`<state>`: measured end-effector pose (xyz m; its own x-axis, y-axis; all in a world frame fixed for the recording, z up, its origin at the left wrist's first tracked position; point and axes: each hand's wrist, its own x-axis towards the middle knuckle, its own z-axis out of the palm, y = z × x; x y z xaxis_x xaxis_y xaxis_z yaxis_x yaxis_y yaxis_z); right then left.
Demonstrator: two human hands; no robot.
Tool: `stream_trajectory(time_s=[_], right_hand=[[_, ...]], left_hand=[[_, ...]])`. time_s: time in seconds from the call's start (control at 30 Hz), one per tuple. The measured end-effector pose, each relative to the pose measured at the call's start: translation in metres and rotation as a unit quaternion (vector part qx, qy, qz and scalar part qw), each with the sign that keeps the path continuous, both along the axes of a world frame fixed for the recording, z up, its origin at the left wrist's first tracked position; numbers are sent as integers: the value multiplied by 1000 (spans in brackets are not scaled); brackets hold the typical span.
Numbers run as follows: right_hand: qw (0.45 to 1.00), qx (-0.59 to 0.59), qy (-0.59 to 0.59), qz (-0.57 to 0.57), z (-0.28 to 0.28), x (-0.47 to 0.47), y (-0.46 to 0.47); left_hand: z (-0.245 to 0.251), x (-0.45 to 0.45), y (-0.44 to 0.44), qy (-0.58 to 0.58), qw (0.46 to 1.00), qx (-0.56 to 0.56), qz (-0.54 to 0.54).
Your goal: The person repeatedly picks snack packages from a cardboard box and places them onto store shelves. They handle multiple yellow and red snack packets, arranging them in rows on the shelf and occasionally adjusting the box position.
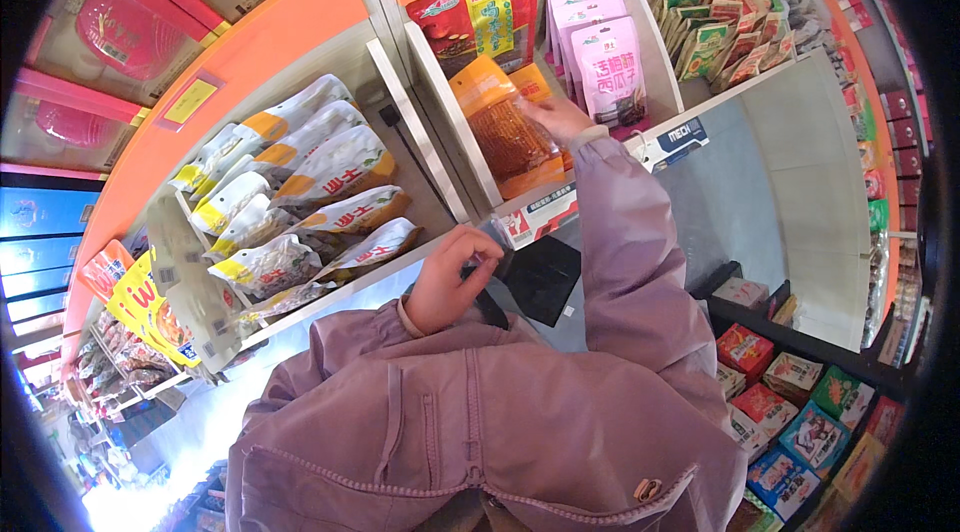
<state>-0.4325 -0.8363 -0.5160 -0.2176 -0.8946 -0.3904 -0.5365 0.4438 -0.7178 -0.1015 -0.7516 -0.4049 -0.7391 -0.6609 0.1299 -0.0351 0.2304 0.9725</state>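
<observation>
My right hand (pixel 556 119) reaches into a shelf compartment and grips the upper right edge of an orange snack pouch (pixel 510 131) with a clear window. Brown food shows through that window. Another orange pouch (pixel 531 82) stands behind it, partly covered by my fingers. Farther back in the same compartment is a large red bag (pixel 480 18) with a yellow panel. Lower down, my left hand (pixel 454 278) is held before my jacket, fingers curled and nothing visible in them. It is close to the left end of a shelf-edge label strip (pixel 538 215).
White and yellow pouches (pixel 334 164) fill the left compartment. Pink pouches (pixel 609 71) stand to the right, past them small green and red packets (pixel 709 44). Pale wooden dividers (pixel 454 116) separate the sections. Boxed packets (pixel 810 431) lie lower right. Red gift boxes (pixel 124 33) stand upper left.
</observation>
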Motion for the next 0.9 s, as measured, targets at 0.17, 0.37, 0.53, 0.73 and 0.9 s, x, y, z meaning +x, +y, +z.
stream_trajectory(time_s=[0.17, 0.37, 0.53, 0.73, 0.9], right_hand=[[997, -64, -36, -27, -3, 10, 21], [983, -167, 45, -54, 14, 14, 31], [989, -127, -29, -76, 44, 1, 36], [963, -79, -237, -102, 45, 5, 46], [932, -138, -247, -225, 48, 1, 46]], left_hand=[[3, -1, -1, -4, 1000, 0, -12], [6, 0, 0, 5, 1000, 19, -12], [9, -1, 0, 10, 1000, -24, -7], [8, -9, 7, 42, 998, -44, 3], [1, -18, 17, 53, 997, -48, 17]])
